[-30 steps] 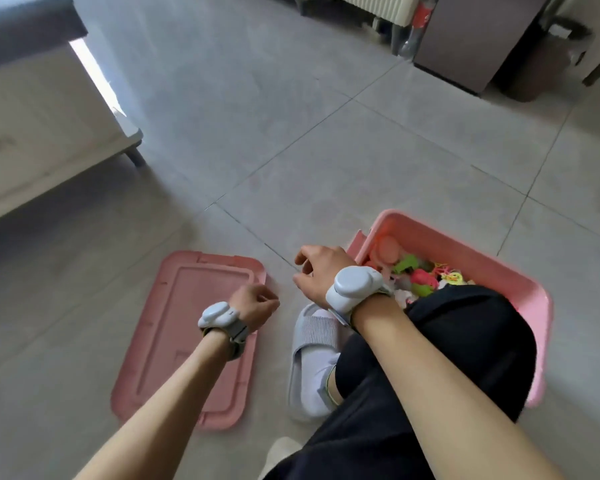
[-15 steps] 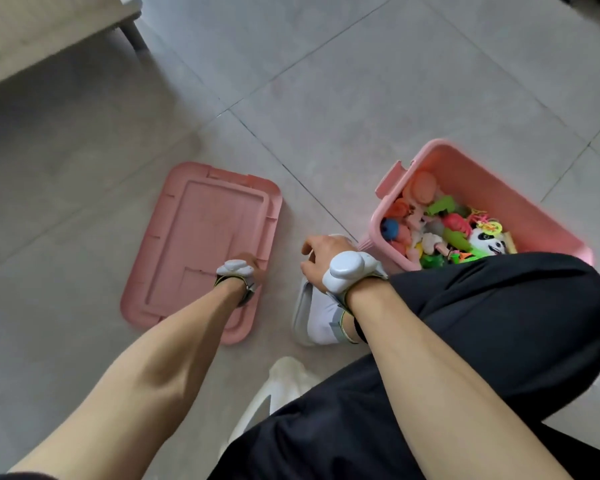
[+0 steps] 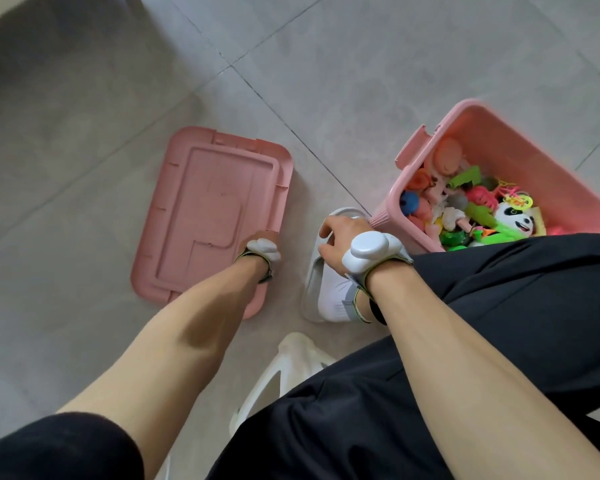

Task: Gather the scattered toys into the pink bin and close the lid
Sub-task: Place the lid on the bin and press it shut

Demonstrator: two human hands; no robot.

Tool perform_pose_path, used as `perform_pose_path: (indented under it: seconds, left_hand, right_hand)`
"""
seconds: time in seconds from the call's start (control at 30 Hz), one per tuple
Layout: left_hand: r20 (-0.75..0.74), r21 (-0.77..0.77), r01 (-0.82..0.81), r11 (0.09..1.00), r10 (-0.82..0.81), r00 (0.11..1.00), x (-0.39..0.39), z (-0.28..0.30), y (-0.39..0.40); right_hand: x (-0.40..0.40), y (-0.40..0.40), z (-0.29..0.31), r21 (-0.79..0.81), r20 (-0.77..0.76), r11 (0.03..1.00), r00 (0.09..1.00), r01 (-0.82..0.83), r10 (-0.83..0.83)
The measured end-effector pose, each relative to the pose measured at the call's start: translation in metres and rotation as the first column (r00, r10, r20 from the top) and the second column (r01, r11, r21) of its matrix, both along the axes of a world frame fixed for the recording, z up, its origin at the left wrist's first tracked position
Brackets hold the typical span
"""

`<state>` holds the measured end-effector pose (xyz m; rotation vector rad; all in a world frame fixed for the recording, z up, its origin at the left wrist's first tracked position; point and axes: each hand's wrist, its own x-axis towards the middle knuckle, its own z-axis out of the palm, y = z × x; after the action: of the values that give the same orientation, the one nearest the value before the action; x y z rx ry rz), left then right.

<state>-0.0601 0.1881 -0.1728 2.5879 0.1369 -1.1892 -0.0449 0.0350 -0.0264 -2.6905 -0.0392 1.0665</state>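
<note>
Pink bin (image 3: 548, 161) taken as landmark throughout. Open-topped on the grey tiled floor (image 3: 343, 64), heaped with bright toys (image 3: 465, 206), among them a panda figure (image 3: 515, 220) near the bin's near wall. No loose toys seen on the floor anywhere around the bin (gathering judged complete, lid step outstanding).

Lid (image 3: 212, 216) lying flat on the floor well to the left of the bin, apparently inner side up, set aside there presumably to keep the bin's mouth free for loading. Left hand (image 3: 261, 237) down at the lid's near right edge; fingers hidden behind the wrist and its white band, so grip cannot be told, though placement suggests taking hold of that edge for the lift across.

Right hand (image 3: 336, 237) just beside the bin's near left corner, above a grey slipper (image 3: 314, 282); fingers loosely curled, nothing seen held, seemingly idle or poised to steady the bin.

No brand, label or legible writing found on bin, lid, toys or wristbands.
</note>
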Motion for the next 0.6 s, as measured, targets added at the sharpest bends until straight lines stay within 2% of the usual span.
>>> perform_pose_path:
  seconds: [0.1,0.2,0.3,0.4,0.47,0.6]
  left_hand:
    - [0.077,0.02,0.027,0.999,-0.028,0.997,0.003,0.012,0.001]
    - [0.219,0.04,-0.027,0.999,0.018,0.975,0.011,0.032,0.008]
    - [0.396,0.012,-0.059,0.998,0.049,0.917,0.016,0.052,0.022]
    - [0.544,-0.002,0.053,0.999,-0.044,0.838,0.026,0.068,0.033]
    - [0.643,0.029,0.131,0.991,-0.118,0.756,0.037,0.087,0.038]
    - [0.722,0.102,0.212,0.972,-0.219,0.657,0.055,0.135,0.032]
  right_hand:
    - [0.006,0.003,0.004,0.002,0.008,1.0,1.0,0.002,-0.002]
    - [0.01,0.006,0.011,0.012,0.022,1.0,0.999,-0.025,0.025]
    - [0.013,0.012,0.014,0.027,0.062,0.999,0.997,-0.043,0.042]
    - [0.011,0.015,0.018,0.013,0.11,0.997,0.991,-0.077,0.075]
    - [0.012,0.013,0.022,-0.012,0.191,0.995,0.976,-0.103,0.103]
    - [0.02,0.01,0.038,-0.093,0.446,0.988,0.882,-0.124,0.152]
